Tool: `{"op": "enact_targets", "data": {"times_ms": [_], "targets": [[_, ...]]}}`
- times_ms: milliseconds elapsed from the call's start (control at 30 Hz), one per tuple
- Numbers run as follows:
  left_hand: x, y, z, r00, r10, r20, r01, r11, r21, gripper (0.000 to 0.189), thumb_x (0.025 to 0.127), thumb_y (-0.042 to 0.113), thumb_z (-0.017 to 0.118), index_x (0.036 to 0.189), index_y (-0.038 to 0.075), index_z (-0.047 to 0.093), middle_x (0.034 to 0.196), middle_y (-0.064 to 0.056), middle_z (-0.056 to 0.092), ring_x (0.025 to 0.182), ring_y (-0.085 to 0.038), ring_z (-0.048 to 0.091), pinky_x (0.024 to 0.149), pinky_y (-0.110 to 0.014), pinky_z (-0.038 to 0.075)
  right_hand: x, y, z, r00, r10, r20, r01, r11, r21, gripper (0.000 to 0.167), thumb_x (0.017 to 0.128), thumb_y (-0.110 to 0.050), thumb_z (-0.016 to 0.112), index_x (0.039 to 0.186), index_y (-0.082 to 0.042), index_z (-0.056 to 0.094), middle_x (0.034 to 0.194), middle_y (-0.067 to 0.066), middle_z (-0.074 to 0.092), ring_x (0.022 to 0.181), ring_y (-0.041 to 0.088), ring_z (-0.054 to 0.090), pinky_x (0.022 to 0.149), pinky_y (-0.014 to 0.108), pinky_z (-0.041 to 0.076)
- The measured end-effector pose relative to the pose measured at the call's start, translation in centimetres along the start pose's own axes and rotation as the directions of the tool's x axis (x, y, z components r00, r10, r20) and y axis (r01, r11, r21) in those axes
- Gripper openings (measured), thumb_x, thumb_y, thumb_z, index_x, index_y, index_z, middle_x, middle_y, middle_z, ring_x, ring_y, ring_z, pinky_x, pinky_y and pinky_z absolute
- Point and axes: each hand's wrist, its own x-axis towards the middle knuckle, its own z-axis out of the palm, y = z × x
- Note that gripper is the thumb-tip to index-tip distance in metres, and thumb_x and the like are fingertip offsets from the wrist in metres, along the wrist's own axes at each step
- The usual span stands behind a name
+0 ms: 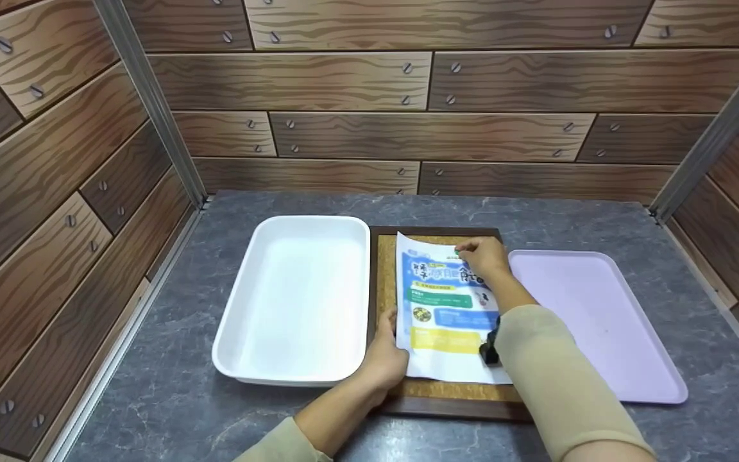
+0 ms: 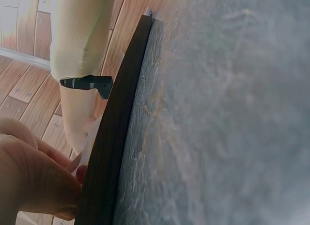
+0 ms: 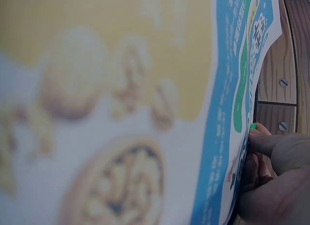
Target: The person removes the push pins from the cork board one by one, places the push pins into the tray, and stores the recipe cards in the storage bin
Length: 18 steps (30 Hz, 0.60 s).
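Observation:
A printed paper poster [image 1: 440,308] lies over a cork board [image 1: 385,276] with a dark wooden frame, its upper left corner lifted a little. At the poster's upper right, my right hand [image 1: 486,260] pinches a small green pushpin [image 3: 253,126] against the sheet. My left hand [image 1: 383,359] holds the poster's left edge low down; in the left wrist view, thumb and fingers [image 2: 46,179] pinch the paper beside the dark frame [image 2: 116,123]. Part of the right fingers is hidden behind the poster in the right wrist view.
A deep white tray [image 1: 228,346] stands left of the board. On the right, a shallow lilac tray [image 1: 607,308] lies close to the frame, partly behind the right sleeve [image 1: 555,366]. Wood-patterned walls [image 1: 344,83] enclose the grey marbled table [image 1: 170,398].

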Motion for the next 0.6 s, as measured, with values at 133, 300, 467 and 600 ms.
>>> {"op": "enact_targets", "data": {"times_ms": [133, 300, 467, 600], "targets": [[0.05, -0.01, -0.02, 1.0, -0.016, -0.005, 0.016, 1.0, 0.009, 0.093, 0.085, -0.02, 0.036, 0.171, 0.007, 0.017, 0.175, -0.022, 0.032, 0.155, -0.035, 0.043, 0.133, -0.054, 0.03, 0.05, -0.01, 0.03, 1.0, 0.004, 0.003, -0.004, 1.0, 0.004, 0.02, 0.103, -0.014, 0.071, 0.117, -0.006, 0.083, 0.124, 0.018, 0.08, 0.122, 0.037, 0.07, 0.127, 0.055, 0.037], [-0.04, -0.02, 0.0, 1.0, -0.015, -0.011, 0.015, 1.0, 0.022, 0.092, 0.086, -0.02, 0.036, 0.171, 0.009, 0.019, 0.175, -0.022, 0.034, 0.149, -0.033, 0.048, 0.131, -0.053, 0.032, -0.14, -0.07, -0.03, 1.0, 0.008, 0.015, -0.008, 1.0, 0.007, 0.02, 0.105, -0.014, 0.069, 0.118, -0.006, 0.082, 0.127, 0.019, 0.079, 0.119, 0.037, 0.07, 0.112, 0.052, 0.051], [-0.03, 0.12, 0.04, 1.0, -0.017, -0.012, 0.017, 0.999, 0.031, 0.092, 0.086, -0.02, 0.037, 0.172, 0.009, 0.018, 0.176, -0.022, 0.032, 0.155, -0.035, 0.043, 0.132, -0.054, 0.032, -0.23, -0.19, 0.0, 1.0, 0.004, 0.012, -0.004, 1.0, 0.007, 0.02, 0.105, -0.014, 0.069, 0.118, -0.007, 0.082, 0.126, 0.018, 0.079, 0.114, 0.035, 0.072, 0.102, 0.048, 0.057], [0.03, 0.13, 0.06, 1.0, -0.02, -0.015, 0.021, 0.999, 0.03, 0.092, 0.087, -0.02, 0.037, 0.172, 0.009, 0.018, 0.176, -0.022, 0.032, 0.156, -0.036, 0.043, 0.132, -0.053, 0.032, -0.22, -0.2, 0.0, 1.0, 0.006, 0.001, -0.006, 1.0, -0.001, 0.019, 0.104, -0.015, 0.07, 0.116, -0.008, 0.083, 0.124, 0.017, 0.08, 0.112, 0.034, 0.071, 0.102, 0.048, 0.056]]}}
